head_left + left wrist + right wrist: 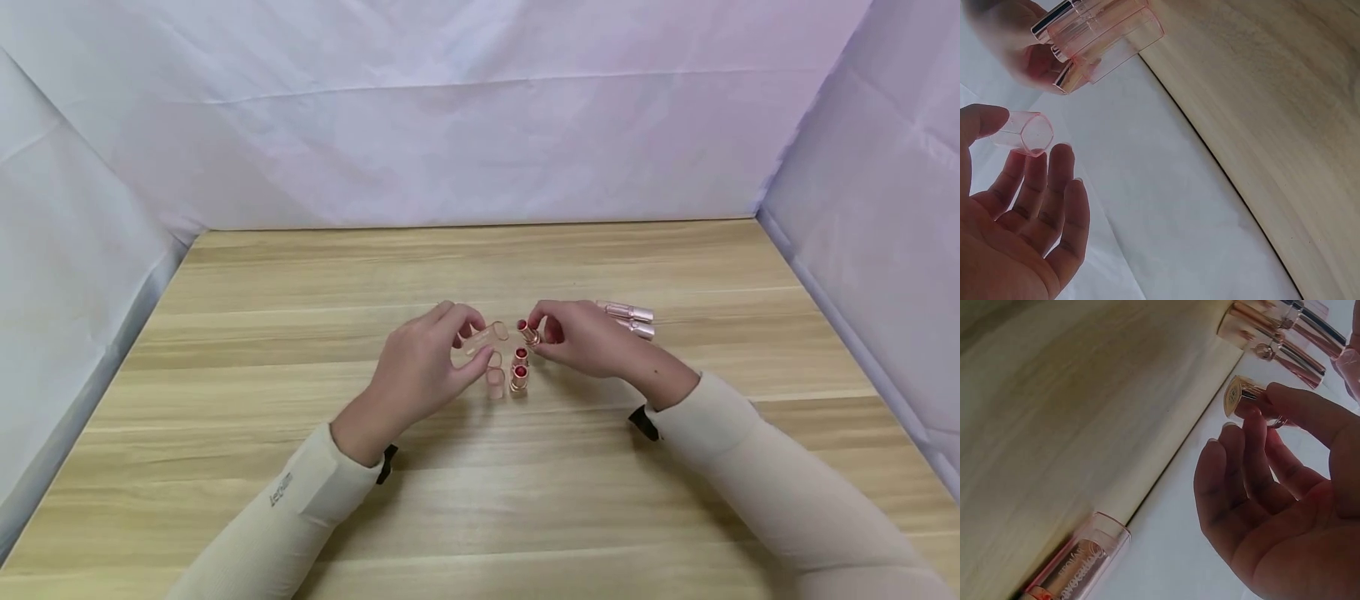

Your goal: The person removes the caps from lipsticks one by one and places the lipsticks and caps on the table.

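Between thumb and fingers, my left hand (420, 362) pinches a clear pink lipstick cap (486, 337), tilted, its open end facing right. In the left wrist view the same cap (1029, 133) looks hollow. My right hand (588, 340) pinches an uncapped lipstick (529, 333) by its gold base; its red tip leans toward the cap, a small gap apart. Below the hands stand two more uncapped lipsticks, a farther one (521, 357) and a nearer one (519, 380). Two clear caps are just left of them, the nearer cap (496, 383) upright.
Beside the right wrist, two capped lipsticks with silvery ends lie on the table, one farther (637, 313) and one nearer (641, 329). In the right wrist view one capped lipstick (1079, 565) shows printed lettering. White cloth walls (480, 158) enclose the wooden table (300, 275).
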`<state>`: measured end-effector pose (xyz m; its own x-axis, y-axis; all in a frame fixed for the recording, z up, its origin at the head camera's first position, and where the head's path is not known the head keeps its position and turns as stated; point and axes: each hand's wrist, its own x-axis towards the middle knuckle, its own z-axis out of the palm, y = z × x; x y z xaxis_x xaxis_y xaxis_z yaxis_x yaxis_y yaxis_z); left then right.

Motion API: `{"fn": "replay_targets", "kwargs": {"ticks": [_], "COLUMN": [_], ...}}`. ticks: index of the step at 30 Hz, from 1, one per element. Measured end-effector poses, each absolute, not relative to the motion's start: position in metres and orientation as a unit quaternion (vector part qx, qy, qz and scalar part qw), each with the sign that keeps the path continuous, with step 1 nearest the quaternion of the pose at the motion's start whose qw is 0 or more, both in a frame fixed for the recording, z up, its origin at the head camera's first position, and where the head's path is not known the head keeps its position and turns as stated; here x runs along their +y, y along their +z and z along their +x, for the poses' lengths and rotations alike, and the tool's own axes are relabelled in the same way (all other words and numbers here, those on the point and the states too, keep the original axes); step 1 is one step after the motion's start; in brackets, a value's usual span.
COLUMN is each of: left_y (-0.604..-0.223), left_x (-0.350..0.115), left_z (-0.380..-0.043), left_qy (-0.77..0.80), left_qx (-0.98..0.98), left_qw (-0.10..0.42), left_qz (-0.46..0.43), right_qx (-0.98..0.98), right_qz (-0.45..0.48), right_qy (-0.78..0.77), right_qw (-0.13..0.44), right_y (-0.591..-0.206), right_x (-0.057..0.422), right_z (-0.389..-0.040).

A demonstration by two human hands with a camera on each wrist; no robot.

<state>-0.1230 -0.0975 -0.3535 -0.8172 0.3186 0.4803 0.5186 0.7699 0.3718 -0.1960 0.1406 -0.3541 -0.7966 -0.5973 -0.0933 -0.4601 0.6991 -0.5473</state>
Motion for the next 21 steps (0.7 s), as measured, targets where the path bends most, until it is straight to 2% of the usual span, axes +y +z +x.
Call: {"fn": "replay_targets", "kwargs": {"ticks": [15, 21], "left_y": [-0.3564, -0.3582], "left_x": [-0.0988, -0.1018], "left_z": [-0.1268, -0.1296], "left_qy": [-0.26, -0.243], "left_qx": [-0.927, -0.941], "left_qw": [0.172, 0.132], "left_qz": [-0.211, -0.194], "right_qx": [0.906, 0.907], "right_qz": [-0.295, -0.297], "right_qy": [-0.254, -0.243], "right_qw": [0.166, 0.174], "right_y": [-0.3591, -0.361], "right_x": [0.1368, 0.1355], "right_z": [-0.1975, -0.1987]}}
